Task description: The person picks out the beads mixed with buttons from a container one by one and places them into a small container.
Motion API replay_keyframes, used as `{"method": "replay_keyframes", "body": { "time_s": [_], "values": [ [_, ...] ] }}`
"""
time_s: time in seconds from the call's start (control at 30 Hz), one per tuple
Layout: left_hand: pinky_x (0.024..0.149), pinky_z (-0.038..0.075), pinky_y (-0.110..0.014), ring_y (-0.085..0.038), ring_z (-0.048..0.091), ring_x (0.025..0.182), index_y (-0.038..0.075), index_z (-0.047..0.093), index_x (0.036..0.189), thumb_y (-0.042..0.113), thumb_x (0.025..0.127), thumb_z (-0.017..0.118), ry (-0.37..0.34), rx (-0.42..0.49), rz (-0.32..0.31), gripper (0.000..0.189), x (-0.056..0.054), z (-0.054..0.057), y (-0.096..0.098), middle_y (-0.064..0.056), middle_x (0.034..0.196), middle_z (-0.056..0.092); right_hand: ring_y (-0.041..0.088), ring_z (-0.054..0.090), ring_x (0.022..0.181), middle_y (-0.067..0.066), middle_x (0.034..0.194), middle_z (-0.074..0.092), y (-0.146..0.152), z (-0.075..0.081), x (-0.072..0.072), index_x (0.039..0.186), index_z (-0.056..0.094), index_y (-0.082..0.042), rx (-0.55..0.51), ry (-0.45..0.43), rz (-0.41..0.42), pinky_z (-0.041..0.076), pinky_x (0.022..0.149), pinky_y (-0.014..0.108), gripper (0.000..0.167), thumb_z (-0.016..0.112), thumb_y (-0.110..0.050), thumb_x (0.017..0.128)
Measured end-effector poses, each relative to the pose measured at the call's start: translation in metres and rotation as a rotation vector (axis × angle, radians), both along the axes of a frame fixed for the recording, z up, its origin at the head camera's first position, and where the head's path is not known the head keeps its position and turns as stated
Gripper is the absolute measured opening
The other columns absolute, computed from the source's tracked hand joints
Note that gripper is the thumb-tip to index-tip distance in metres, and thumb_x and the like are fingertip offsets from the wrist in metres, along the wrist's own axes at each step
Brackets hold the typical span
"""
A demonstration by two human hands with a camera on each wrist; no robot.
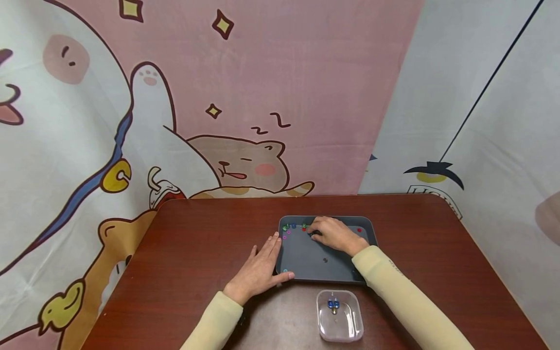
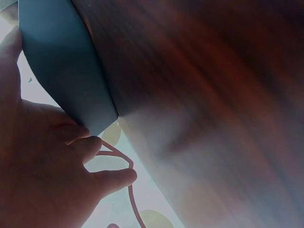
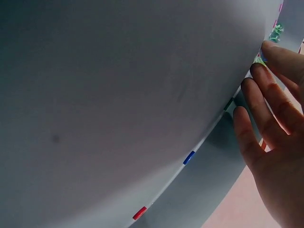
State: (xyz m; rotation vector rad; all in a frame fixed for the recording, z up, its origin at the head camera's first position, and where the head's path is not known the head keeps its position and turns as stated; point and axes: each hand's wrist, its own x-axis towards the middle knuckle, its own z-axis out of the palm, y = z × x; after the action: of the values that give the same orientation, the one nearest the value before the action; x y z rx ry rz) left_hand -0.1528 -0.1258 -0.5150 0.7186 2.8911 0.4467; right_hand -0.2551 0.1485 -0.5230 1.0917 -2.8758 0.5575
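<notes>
My left hand (image 1: pixel 258 270) lies at the left side of a dark grey tray (image 1: pixel 306 260), fingers stretched along its edge and thumb at the near corner. In the left wrist view its fingertips touch the tray's outer wall (image 2: pixel 61 61). Over the tray's far part reaches my right hand (image 1: pixel 334 236), fingertips down by the far wall. There a green bead (image 1: pixel 304 225) and a red bead (image 1: pixel 304 229) lie just left of the fingertips. The right wrist view shows fairly straight, slightly spread fingers (image 3: pixel 256 102) beside clear green beads (image 3: pixel 276 32).
A clear plastic box (image 1: pixel 340 336) with a few blue beads (image 1: pixel 333 304) stands in front of the tray. Pink rings (image 1: pixel 285 237) and more small beads lie along the tray's left side. Another red bead (image 1: pixel 359 230) is at the far right. The brown table (image 1: pixel 210 228) meets a printed cloth.
</notes>
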Motion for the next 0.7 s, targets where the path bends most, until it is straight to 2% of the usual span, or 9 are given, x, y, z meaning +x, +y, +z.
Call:
{"method": "replay_keyframes", "body": {
  "time_s": [0.37,0.7],
  "values": [
    [0.120,0.023,-0.063,-0.024,0.017,0.158,0.004,0.024,0.164,0.072,0.095,0.056,-0.009,0.004,0.005,0.103,0.000,-0.001,0.001,-0.009,0.174,0.012,0.022,0.069,0.107,0.001,0.113,0.072,0.001,0.003,0.001,0.114,0.080,-0.014,-0.003,0.003,-0.004,0.056,0.093,0.044,0.020,0.078,-0.018,0.095],
    [0.120,0.024,-0.063,-0.026,0.017,0.158,0.003,0.024,0.164,0.073,0.095,0.054,-0.002,0.002,-0.002,0.103,0.001,0.000,0.000,-0.009,0.174,0.010,0.022,0.069,0.105,0.001,0.113,0.071,0.007,0.025,0.006,0.115,0.079,-0.011,-0.056,0.004,-0.023,0.056,0.090,0.044,0.021,0.077,-0.018,0.095]
  ]
}}
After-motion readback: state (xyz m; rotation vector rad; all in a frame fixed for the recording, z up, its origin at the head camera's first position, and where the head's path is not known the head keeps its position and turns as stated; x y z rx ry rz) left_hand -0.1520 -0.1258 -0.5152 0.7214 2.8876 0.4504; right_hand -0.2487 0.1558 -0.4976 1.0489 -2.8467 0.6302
